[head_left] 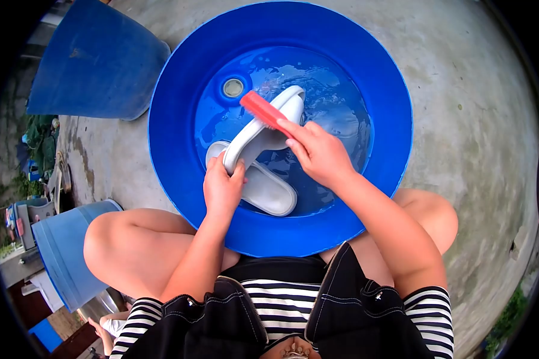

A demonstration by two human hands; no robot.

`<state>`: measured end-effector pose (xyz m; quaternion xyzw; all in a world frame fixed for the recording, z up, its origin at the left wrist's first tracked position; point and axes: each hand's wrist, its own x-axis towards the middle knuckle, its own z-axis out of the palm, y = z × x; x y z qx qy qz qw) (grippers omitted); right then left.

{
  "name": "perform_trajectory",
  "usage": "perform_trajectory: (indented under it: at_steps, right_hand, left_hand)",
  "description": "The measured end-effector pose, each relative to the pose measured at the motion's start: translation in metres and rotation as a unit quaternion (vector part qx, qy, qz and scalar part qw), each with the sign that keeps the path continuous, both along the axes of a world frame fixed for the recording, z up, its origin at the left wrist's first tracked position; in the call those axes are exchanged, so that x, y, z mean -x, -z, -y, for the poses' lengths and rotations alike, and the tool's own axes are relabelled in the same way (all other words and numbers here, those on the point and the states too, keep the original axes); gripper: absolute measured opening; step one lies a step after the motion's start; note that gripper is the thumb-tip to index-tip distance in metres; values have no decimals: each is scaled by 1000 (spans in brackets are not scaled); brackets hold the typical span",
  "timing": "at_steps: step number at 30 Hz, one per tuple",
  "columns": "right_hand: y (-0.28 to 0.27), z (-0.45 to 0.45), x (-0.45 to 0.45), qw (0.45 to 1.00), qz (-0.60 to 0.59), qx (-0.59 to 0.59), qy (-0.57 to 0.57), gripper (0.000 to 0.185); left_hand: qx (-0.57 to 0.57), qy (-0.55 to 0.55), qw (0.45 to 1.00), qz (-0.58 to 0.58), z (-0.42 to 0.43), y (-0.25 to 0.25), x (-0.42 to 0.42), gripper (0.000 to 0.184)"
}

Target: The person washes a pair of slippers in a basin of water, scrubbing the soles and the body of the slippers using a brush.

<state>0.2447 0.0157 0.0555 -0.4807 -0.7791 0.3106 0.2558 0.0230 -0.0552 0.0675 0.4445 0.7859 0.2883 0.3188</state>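
Observation:
A white slide sandal [251, 136] is tilted over the water, its near end gripped by my left hand [223, 184]. My right hand [323, 152] is closed around the handle of a red brush [261, 110], whose bristles face down against the sandal's side edge. Below it, a second white sandal [272, 192] lies in the shallow water, partly covered by the held one and my left hand. Both sandals are inside a round blue tub [281, 27] that stands between my legs.
A white round plug [233, 88] is set in the tub's floor. To the left stand a large blue bucket [96, 66] and a lighter blue barrel [75, 245]. Grey concrete floor [467, 131] lies to the right. Part of another person's leg [106, 335] shows at lower left.

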Motion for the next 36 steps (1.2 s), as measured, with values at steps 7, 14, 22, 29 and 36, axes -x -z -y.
perform_trajectory:
  at_steps: [7, 14, 22, 29, 36]
  right_hand:
    - [25, -14, -13, 988, 117, -82, 61, 45]
    - [5, 18, 4, 997, 12, -55, -44, 45]
    - [35, -38, -37, 976, 179, -1, 127, 37]
    - [-9, 40, 19, 993, 2, -68, -95, 50]
    - [31, -28, -26, 982, 133, 33, 126, 39]
  left_hand:
    - [21, -7, 1000, 23, 1, 8, 1, 36]
    - [7, 31, 999, -23, 4, 14, 1, 31]
    - [5, 46, 999, -17, 4, 10, 2, 31]
    - [-3, 40, 999, -5, 6, 19, 5, 31]
    - [7, 24, 998, 66, 5, 14, 1, 30]
